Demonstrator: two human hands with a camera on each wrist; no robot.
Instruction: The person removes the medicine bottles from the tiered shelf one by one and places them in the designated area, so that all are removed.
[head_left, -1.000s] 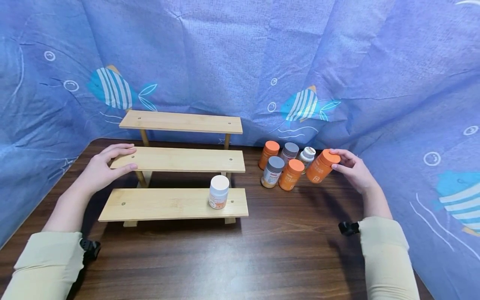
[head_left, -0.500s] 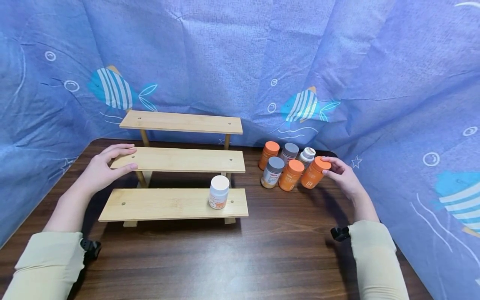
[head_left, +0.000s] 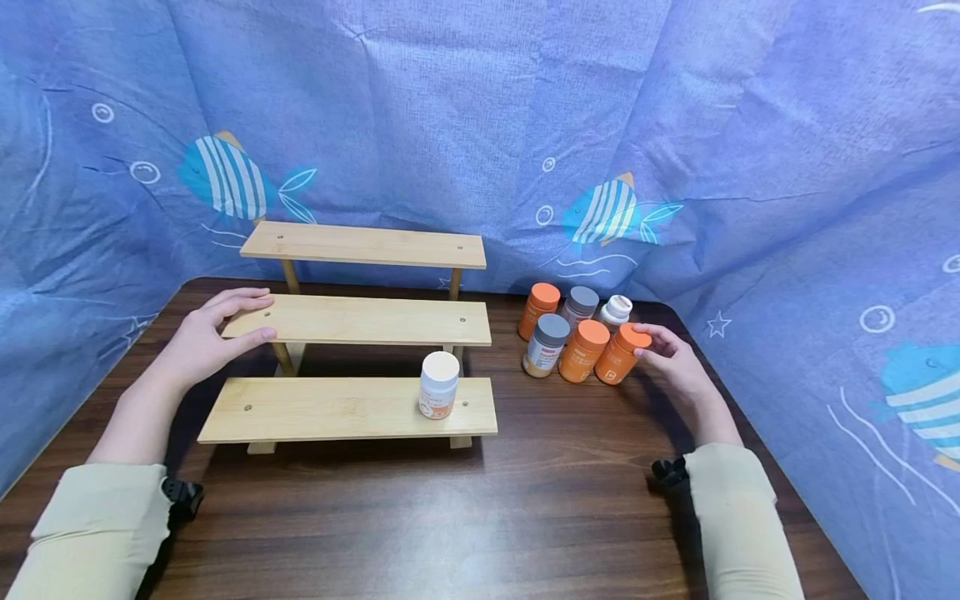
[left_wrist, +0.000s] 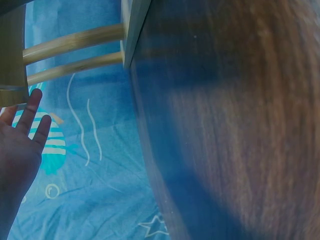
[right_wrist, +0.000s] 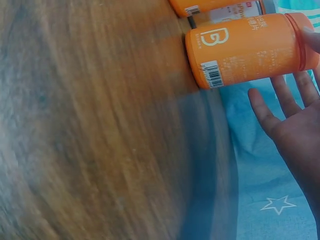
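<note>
My left hand (head_left: 213, 333) holds the left end of the middle board of a three-tier wooden shelf (head_left: 360, 321), thumb along the front edge and fingers at the back. In the left wrist view, some fingers (left_wrist: 30, 112) reach past the board's end. At the right, my right hand (head_left: 678, 367) pinches the orange lid of an orange pill bottle (head_left: 618, 358) between thumb and fingers. That bottle stands upright, its base right at the tabletop in the right wrist view, beside another orange bottle (head_left: 582, 354). A white pill bottle (head_left: 437, 387) stands on the lowest board, near its right end.
Grouped with the orange bottles are two grey-lidded bottles (head_left: 546, 346), a small white-capped bottle (head_left: 617, 310) and a third orange bottle (head_left: 536, 312) at the back. A blue fish-print cloth (head_left: 450, 108) hangs behind and beside the dark wooden table (head_left: 420, 517).
My right hand has moved left and down with the orange bottle, which went from tilted to upright beside the other orange one. My left hand and the shelf have stayed put.
</note>
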